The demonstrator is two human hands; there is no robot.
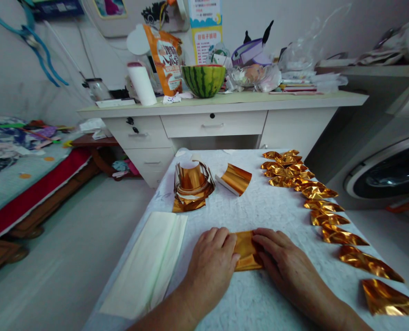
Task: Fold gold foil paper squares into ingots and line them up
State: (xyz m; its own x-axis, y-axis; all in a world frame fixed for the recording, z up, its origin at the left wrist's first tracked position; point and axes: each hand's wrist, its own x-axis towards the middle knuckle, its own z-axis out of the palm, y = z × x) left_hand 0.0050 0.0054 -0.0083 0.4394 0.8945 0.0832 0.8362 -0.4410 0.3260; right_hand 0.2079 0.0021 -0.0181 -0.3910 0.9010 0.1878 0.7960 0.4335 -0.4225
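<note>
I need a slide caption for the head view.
Left hand and right hand on folded gold foil, shaped foil pieces at right.

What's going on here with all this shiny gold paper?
A person is working at a cloth-covered table. The left hand and right hand rest on opposite ends of a folded gold sheet. Beyond them are a curled stack of gold sheets and a single curved sheet. Twisted-looking gold pieces line the table's right side; pale folded paper lies on the left.
</note>
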